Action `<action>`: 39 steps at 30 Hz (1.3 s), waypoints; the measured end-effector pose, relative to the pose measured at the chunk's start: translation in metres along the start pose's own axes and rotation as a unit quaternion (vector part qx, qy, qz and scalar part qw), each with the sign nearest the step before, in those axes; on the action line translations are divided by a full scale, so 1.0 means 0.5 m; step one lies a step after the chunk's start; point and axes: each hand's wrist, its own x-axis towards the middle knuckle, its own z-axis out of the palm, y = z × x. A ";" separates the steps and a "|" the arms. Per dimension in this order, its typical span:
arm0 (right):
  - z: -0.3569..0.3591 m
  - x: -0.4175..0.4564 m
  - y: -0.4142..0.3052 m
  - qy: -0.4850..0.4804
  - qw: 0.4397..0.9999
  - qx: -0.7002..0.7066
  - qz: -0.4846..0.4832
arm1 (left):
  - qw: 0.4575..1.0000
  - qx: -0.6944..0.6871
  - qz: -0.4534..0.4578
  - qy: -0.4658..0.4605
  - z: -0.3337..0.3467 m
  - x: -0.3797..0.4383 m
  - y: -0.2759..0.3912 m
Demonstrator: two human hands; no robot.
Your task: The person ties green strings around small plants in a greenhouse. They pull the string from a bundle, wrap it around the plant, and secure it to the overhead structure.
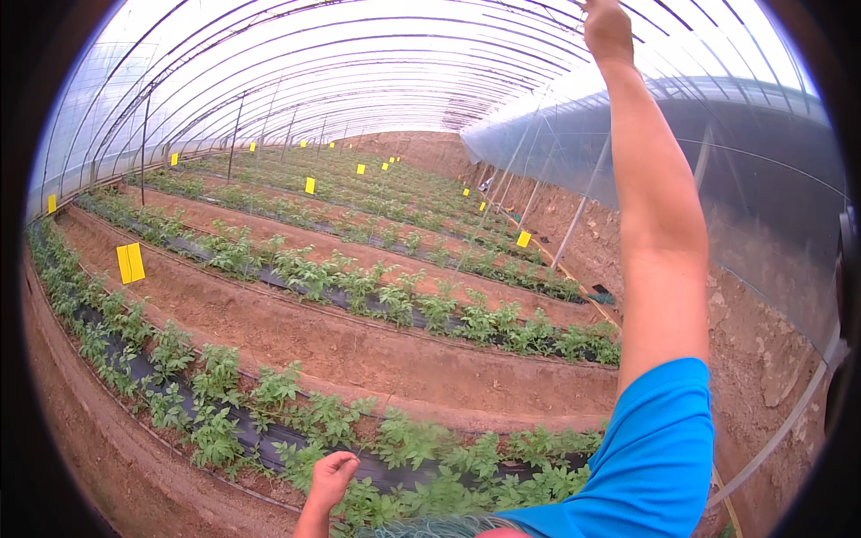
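My right hand (607, 33) is raised high at the top of the view, near the greenhouse's roof wires, its fingers partly cut off by the picture's edge. What it may hold cannot be made out. Low in the view, my left hand (332, 479) is closed, thumb against the fingers, over a row of young tomato-like plants (215, 437). Something very thin, perhaps a string, shows at its fingertips, too faint to be sure. A bundle of greenish twine (430, 527) lies at the bottom edge, close to my body.
Planted rows with black plastic mulch film (269, 444) run across, with bare soil paths (350, 350) between. Yellow sticky cards (130, 263) hang over them. Slanted metal poles (582, 202) and an earth wall (753, 336) stand at the right.
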 end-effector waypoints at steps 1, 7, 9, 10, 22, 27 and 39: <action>-0.007 -0.004 0.003 0.088 0.988 0.016 0.125 | 1.000 -0.031 -0.003 -0.001 0.001 0.005 -0.009; -0.088 -0.042 -0.077 0.141 0.932 0.159 0.292 | 0.999 0.029 -0.002 0.039 0.041 0.079 -0.056; -0.161 -0.097 -0.155 0.086 0.911 0.305 0.264 | 0.999 0.038 0.023 0.004 0.062 0.095 -0.046; -0.213 -0.138 -0.202 0.056 0.889 0.378 0.252 | 0.998 0.049 0.032 -0.004 0.073 0.099 -0.039; -0.984 -0.771 -0.507 -0.216 0.194 0.916 0.276 | 0.939 0.172 0.080 0.288 0.109 -0.113 -0.082; -1.194 -0.889 -0.376 -0.243 0.131 0.936 0.219 | 0.900 0.170 -0.004 0.401 0.234 -0.298 -0.230; -1.488 -0.967 -0.133 -0.253 0.236 0.890 0.297 | 0.936 0.160 -0.292 0.117 0.668 -0.465 -0.441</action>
